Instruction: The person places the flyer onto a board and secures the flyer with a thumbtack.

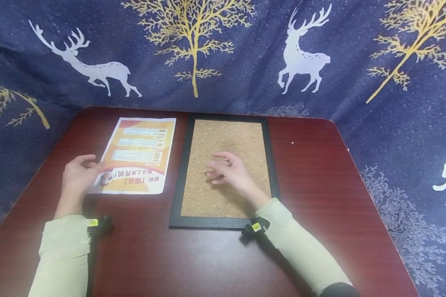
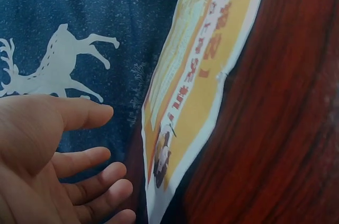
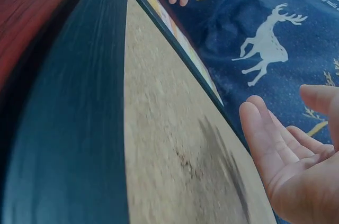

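I had left hand (image 1: 78, 173) by centre-left poster (image 1: 139, 154), right hand (image 1: 230, 170) over mid-frame corkboard (image 1: 212, 200), both loose and empty. Seemed pre-grasp, probably needing a pinch next.

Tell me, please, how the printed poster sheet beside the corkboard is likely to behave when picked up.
The poster sheet will probably flop, as its near edge looks wavy in the left wrist view. It is likely light, appearing to be one thin sheet. Lying nearly flat on the table, it seems unlikely to roll.
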`<state>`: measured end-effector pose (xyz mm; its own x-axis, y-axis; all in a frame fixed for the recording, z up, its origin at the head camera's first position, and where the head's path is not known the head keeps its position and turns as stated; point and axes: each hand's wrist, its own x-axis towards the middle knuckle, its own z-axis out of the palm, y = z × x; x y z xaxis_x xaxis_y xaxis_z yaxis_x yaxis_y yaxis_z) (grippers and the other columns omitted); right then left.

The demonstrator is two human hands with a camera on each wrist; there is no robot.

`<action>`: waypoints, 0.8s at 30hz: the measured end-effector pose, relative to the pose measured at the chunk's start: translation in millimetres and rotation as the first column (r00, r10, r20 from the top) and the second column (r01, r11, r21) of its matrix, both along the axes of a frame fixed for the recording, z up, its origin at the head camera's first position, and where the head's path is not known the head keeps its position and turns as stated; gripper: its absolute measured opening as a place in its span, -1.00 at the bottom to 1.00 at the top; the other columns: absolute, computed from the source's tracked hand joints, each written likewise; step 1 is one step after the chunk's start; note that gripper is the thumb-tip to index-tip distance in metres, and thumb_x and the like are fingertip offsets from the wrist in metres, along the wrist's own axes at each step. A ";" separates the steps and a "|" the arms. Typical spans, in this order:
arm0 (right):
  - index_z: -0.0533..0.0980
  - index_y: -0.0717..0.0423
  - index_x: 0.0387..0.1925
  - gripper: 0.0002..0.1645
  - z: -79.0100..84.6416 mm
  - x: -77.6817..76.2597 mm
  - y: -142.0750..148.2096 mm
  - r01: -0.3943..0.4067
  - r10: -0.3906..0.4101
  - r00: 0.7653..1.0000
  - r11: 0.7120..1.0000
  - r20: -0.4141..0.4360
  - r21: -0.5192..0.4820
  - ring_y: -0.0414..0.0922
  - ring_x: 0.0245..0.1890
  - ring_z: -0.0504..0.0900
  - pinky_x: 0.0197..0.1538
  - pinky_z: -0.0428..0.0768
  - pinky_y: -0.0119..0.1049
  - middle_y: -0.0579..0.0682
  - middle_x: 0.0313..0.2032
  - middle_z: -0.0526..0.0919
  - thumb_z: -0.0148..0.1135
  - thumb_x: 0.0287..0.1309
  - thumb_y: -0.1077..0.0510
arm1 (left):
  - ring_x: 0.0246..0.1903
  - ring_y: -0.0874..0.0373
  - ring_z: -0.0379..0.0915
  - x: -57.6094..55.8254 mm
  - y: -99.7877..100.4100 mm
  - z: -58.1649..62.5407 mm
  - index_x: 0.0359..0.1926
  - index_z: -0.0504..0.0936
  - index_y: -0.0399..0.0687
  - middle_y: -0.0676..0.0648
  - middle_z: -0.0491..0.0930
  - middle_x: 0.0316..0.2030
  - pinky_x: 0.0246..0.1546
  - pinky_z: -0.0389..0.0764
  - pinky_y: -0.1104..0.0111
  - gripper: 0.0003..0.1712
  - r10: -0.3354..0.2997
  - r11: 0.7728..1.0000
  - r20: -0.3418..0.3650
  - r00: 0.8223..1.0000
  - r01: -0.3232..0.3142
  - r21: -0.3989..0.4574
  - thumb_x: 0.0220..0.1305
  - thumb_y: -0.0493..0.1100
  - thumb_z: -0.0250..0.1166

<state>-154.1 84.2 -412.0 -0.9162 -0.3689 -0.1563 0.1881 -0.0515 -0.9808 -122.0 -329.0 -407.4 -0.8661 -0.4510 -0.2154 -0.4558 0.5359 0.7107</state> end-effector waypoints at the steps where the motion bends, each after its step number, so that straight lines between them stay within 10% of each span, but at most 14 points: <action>1: 0.29 0.29 0.37 -0.36 -0.1 -0.5 -1.7 -0.001 0.001 1.000 1.000 0.001 0.003 0.15 -0.11 0.74 -0.18 0.72 -0.09 0.37 0.07 0.62 0.25 0.37 0.18 | 0.15 -0.29 0.36 0.1 0.1 -0.2 0.49 0.22 -0.27 -0.46 0.40 0.24 -0.12 0.38 0.20 -0.20 -0.004 1.000 0.007 1.000 0.004 -0.008 0.40 0.07 0.19; 24: 0.30 0.27 0.38 -0.37 -1.5 -12.2 -31.5 -0.021 0.023 0.998 0.999 0.060 -0.027 0.12 -0.12 0.75 -0.18 0.72 -0.08 0.34 0.06 0.63 0.25 0.36 0.21 | 0.16 -0.36 0.31 0.8 -0.6 -7.0 0.46 0.18 -0.40 -0.51 0.36 0.23 0.12 0.36 -0.12 -0.11 -0.036 0.995 0.064 0.997 0.041 -0.089 0.36 0.10 0.24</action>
<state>-166.3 52.7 -413.5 -0.8972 -0.3935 -0.2006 0.2480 -0.0728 -0.9660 -121.2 -329.6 -414.4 -0.8694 -0.4377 -0.2295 -0.4755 0.6142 0.6298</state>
